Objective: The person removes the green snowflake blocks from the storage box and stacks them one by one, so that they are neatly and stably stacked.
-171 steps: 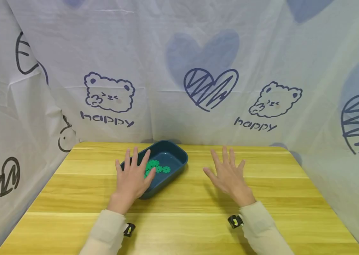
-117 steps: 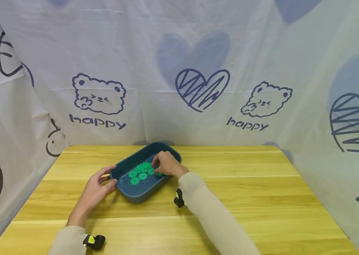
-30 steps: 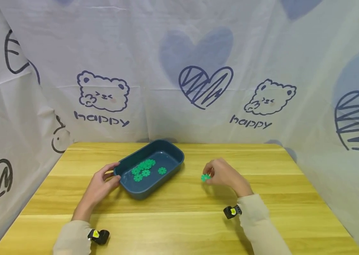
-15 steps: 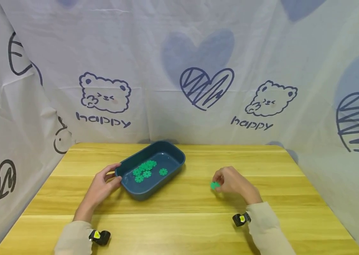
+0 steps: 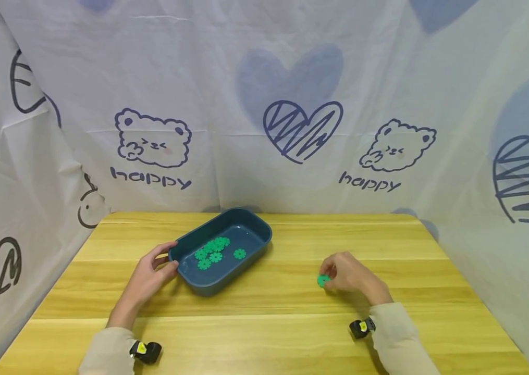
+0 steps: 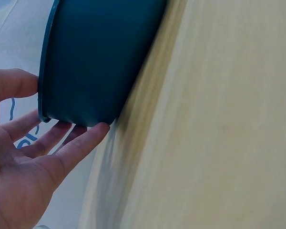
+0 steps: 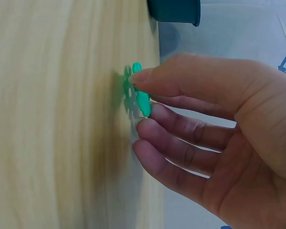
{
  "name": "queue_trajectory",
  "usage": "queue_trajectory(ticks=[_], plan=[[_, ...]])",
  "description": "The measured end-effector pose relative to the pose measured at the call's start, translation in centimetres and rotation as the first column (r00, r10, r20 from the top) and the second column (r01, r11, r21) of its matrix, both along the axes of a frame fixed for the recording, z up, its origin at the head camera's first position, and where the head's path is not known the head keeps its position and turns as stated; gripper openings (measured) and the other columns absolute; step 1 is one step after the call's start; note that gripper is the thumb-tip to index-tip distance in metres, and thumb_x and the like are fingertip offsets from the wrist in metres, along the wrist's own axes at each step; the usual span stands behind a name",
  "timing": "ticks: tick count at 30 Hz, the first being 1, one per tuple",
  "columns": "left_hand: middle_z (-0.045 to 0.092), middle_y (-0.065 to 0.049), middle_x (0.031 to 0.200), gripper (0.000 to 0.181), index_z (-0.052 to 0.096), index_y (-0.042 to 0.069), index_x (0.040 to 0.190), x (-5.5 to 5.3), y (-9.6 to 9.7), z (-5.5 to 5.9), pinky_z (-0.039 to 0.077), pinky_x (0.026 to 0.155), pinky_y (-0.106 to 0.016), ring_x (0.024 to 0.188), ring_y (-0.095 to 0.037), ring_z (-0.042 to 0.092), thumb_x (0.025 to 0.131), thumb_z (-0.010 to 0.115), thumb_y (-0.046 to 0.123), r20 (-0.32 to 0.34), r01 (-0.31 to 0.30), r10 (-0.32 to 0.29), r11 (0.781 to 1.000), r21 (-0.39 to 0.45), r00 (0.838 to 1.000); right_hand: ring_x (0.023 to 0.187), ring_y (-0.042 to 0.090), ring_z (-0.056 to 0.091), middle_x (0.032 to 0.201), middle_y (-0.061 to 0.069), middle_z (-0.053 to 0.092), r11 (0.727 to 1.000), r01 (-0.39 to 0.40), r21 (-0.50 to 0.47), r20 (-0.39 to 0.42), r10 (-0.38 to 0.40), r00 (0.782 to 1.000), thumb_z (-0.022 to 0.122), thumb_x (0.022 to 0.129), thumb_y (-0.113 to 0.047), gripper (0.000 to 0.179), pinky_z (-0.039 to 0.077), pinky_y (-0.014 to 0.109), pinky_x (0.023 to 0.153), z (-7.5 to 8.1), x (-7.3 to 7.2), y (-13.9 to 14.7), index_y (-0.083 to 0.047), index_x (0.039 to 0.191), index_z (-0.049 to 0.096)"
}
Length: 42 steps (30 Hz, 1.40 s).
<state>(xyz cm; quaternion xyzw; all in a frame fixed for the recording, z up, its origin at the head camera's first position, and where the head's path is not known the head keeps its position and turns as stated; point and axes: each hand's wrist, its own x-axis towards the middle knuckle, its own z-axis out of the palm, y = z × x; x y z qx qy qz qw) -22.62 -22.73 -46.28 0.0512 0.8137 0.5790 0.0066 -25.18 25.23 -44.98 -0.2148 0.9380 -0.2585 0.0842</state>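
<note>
A dark blue rectangular bin [image 5: 219, 281] stands on the table, turned at a slant. My left hand [image 5: 147, 276] grips its near left end, thumb and fingers spread on two sides of the corner. Inside the bin lie several green flower-shaped plastic discs [image 5: 216, 257], most bunched toward the left, with a lone disc [image 5: 240, 253] further right. To the right of the bin my right hand [image 5: 351, 273] pinches a green notched disc [image 7: 142, 98] between thumb and fingers. In the right wrist view that disc is seen edge-on, close over the tabletop, its shadow beside it.
The yellow wood-grain table [image 5: 264, 333] runs up to a white cloth backdrop [image 5: 226, 78] printed with hearts and bears. Cloth also hangs at both sides. A black strap device [image 5: 146, 352] sits on the left wrist, another device [image 5: 361, 328] on the right.
Earlier, both hands were spread apart; then the left took the bin's end and the right reached inside. The right hand has since carried a disc out, right and nearer to me, lower over the table.
</note>
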Motion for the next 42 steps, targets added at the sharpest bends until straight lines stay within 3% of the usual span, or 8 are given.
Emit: queue_trajectory(ticks=[16, 23, 28, 35, 42], plan=[[0.036, -0.029, 0.158, 0.056, 0.039, 0.001, 0.156, -0.2, 0.1, -0.7, 0.058, 0.089, -0.019, 0.141, -0.05, 0.045, 0.104, 0.058, 0.009, -0.041, 0.004, -0.003, 0.999, 0.037, 0.999, 0.077, 0.008, 0.06, 0.088, 0.0, 0.072, 0.999, -0.034, 0.019, 0.024, 0.033, 0.999, 0.084, 0.083, -0.007, 0.014, 0.054, 0.022, 0.069, -0.2, -0.1, 0.5, -0.01, 0.094, 0.077], [0.036, -0.027, 0.158, 0.057, 0.039, 0.003, 0.156, -0.2, -0.1, -0.7, 0.055, 0.086, -0.013, 0.141, -0.049, 0.045, 0.104, 0.059, 0.009, -0.018, 0.001, 0.0, 1.0, 0.022, 1.0, 0.085, 0.013, 0.064, 0.097, 0.005, 0.075, 0.999, -0.038, 0.019, -0.013, 0.039, 0.999, 0.085, 0.082, -0.011, 0.021, 0.057, 0.027, 0.074, 0.8, -0.7, 0.0, -0.006, 0.102, 0.078], [0.037, -0.028, 0.157, 0.057, 0.039, 0.002, 0.156, -0.2, -0.1, -0.6, 0.056, 0.086, -0.013, 0.141, -0.049, 0.045, 0.104, 0.059, 0.009, -0.017, 0.004, -0.003, 1.0, 0.022, 1.0, 0.087, 0.016, 0.068, 0.102, 0.011, 0.076, 0.997, -0.073, -0.009, -0.072, 0.072, 0.995, 0.081, 0.087, -0.012, 0.021, 0.059, 0.028, 0.076, 3.0, -2.0, -2.6, -0.004, 0.106, 0.077], [0.036, -0.027, 0.158, 0.057, 0.039, 0.002, 0.156, -0.1, -0.1, -0.4, 0.056, 0.087, -0.015, 0.142, -0.05, 0.045, 0.104, 0.059, 0.01, -0.009, 0.001, -0.001, 1.0, -0.004, 1.0, 0.092, 0.022, 0.07, 0.103, 0.01, 0.077, 0.985, -0.166, -0.039, -0.126, 0.16, 0.979, 0.081, 0.089, -0.016, 0.019, 0.059, 0.03, 0.08, 5.5, -4.8, -8.7, -0.006, 0.105, 0.078], [0.036, -0.026, 0.159, 0.057, 0.039, 0.003, 0.156, -0.1, -0.1, -0.4, 0.057, 0.088, -0.016, 0.142, -0.048, 0.045, 0.104, 0.059, 0.01, 0.006, -0.003, 0.003, 1.0, -0.011, 1.0, 0.099, 0.026, 0.071, 0.107, 0.011, 0.078, 0.964, -0.262, -0.032, -0.164, 0.254, 0.953, 0.081, 0.089, -0.015, 0.019, 0.06, 0.036, 0.09, 5.6, -7.6, -14.1, -0.006, 0.107, 0.079]])
